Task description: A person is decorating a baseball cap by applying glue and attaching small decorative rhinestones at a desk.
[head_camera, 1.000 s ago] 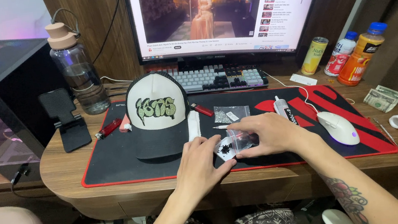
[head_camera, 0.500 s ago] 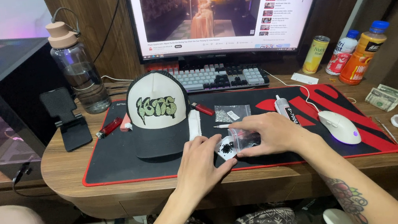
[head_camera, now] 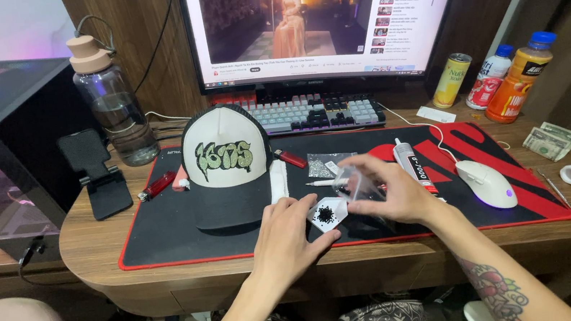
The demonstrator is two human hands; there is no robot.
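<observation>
I had my left hand (head_camera: 287, 236) resting flat on the black and red mat (head_camera: 164, 233), fingers loosely spread and touching the edge of the small white tray (head_camera: 326, 215), seemingly to steady it. A cluster of tiny black beads (head_camera: 323, 215) sat in the tray, near the front of the bench (head_camera: 91, 235). My right hand (head_camera: 388, 195) hovered just above and beside the tray, fingers pinched on a small clear plastic bag (head_camera: 357, 184), tilted over the tray as if to keep its contents within reach of it. The cap (head_camera: 226, 164) stood upright just left of my hands, its front panel facing me. A glue tube (head_camera: 413, 164) lay close behind my right hand, and a second clear bag (head_camera: 322, 165) lay just behind the tray. The mouse (head_camera: 488, 183) sat apart to the right.
</observation>
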